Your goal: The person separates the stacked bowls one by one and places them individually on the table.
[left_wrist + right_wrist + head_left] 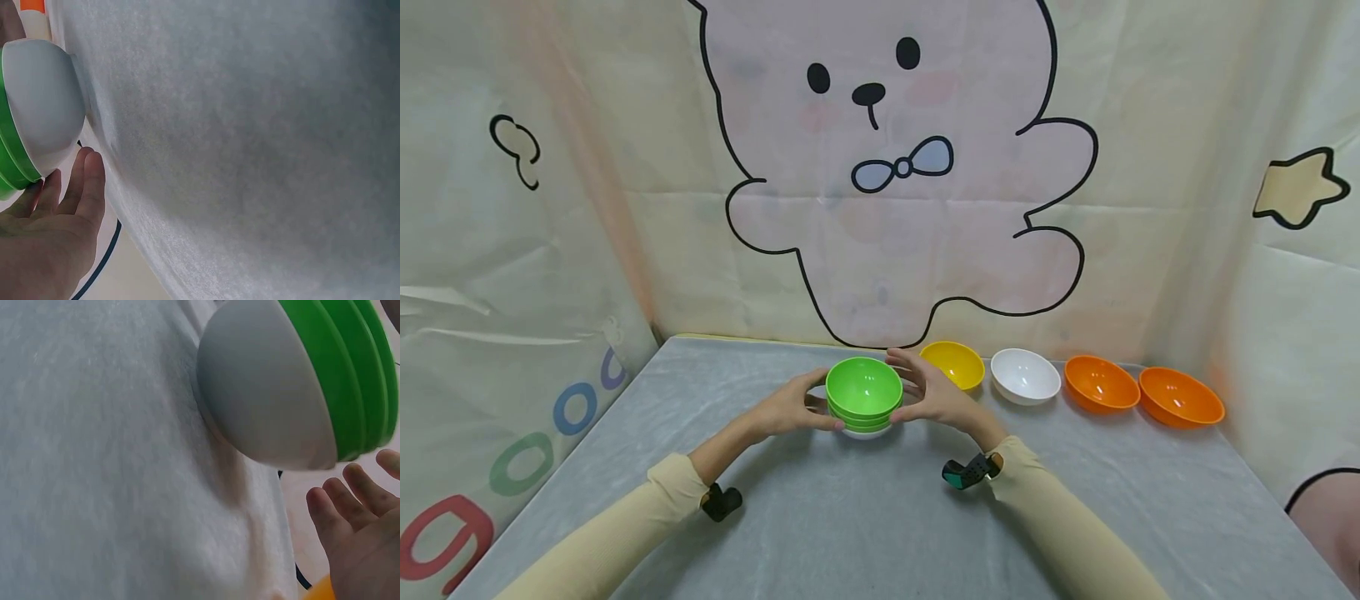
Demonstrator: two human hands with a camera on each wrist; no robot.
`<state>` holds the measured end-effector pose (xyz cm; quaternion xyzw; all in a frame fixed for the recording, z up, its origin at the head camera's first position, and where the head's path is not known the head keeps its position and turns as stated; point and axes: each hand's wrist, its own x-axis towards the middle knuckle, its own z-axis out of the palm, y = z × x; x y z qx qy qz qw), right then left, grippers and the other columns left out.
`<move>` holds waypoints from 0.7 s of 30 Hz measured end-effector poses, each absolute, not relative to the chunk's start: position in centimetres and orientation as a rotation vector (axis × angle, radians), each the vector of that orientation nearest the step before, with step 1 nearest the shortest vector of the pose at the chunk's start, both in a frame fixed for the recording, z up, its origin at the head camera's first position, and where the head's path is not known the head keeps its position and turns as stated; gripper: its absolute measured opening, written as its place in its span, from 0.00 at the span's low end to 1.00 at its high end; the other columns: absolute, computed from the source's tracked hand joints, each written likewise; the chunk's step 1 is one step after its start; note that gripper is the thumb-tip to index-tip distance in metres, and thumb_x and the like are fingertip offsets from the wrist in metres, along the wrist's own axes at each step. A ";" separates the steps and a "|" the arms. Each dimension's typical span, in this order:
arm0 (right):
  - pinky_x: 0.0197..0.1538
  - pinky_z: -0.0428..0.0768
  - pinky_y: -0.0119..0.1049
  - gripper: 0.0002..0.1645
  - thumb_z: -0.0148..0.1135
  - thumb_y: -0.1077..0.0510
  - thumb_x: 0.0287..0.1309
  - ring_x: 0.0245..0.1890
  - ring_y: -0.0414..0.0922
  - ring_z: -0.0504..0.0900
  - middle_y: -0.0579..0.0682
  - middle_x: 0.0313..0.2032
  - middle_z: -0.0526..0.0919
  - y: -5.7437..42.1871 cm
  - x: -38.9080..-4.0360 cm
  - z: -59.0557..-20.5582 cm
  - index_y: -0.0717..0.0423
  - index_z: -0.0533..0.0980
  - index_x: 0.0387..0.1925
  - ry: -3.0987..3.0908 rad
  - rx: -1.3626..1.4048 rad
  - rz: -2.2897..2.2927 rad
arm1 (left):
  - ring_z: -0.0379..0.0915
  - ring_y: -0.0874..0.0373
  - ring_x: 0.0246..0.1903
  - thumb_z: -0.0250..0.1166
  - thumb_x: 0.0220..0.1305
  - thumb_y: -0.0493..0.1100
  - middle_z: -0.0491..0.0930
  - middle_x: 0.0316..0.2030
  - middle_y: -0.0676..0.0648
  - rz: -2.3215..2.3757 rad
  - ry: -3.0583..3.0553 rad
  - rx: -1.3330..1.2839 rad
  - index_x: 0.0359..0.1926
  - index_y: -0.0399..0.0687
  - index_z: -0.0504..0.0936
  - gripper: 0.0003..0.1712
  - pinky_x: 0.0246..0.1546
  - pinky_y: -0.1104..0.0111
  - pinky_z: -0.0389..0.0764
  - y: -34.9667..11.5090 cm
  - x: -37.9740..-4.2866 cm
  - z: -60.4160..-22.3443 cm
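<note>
A: Why is a hand on each side of the green bowls (865, 387)?

B: Probably for balance: they're nested over a lower white bowl (47, 106), which appears to rest on the worktop (880, 508). The left hand (793, 407) is cupped loosely around the stack's left side, its fingers spread and touching the green rims. The right hand (936, 392) is spread too; its fingers stand just off the stack's right side, so it has no hold. Whether its thumb touches, I can't tell.

A: And the other bowls?

B: Right of the stack, in a row: a yellow bowl (953, 362), a white bowl (1025, 375), then two orange bowls (1101, 383). All have their mouths up, perhaps for easy nesting, and the row leaves space around the stack.

A: The surroundings?

B: Grey, soft-looking cloth spreads under and in front of the stack. Behind it hangs a pale curtain (1150, 167) with a cartoon bear (887, 233); a star (1296, 187) is printed far to the stack's right.
</note>
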<state>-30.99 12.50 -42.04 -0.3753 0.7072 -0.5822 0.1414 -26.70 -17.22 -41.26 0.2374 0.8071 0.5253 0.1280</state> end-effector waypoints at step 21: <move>0.59 0.78 0.46 0.55 0.81 0.59 0.50 0.60 0.53 0.73 0.53 0.65 0.71 10.3 -31.0 -42.3 0.51 0.61 0.76 2.116 -1.083 -1.638 | 0.76 0.43 0.56 0.77 0.59 0.42 0.68 0.66 0.38 1.517 2.353 0.707 0.76 0.40 0.61 0.49 0.59 0.54 0.76 -17.3 -26.6 -41.3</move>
